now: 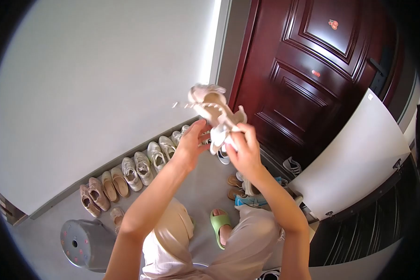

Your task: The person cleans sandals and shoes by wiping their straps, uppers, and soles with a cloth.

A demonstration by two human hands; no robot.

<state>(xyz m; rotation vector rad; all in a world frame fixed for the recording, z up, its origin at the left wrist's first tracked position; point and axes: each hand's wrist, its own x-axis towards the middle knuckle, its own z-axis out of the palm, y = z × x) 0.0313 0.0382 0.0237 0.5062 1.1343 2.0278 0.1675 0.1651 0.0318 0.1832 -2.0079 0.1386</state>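
Pale footwear (pixel 220 115), motion-blurred, is pinched by the right hand (pixel 244 150); left hand (pixel 192 144) spread.

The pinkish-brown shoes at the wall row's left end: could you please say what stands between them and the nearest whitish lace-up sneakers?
In the head view, a pair of tan slip-on shoes stands there.

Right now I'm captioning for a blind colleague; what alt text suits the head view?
A person's right hand holds up blurred pale footwear, with the left hand close beside it. Below, a row of shoes lines a white wall; a dark red door stands at upper right.
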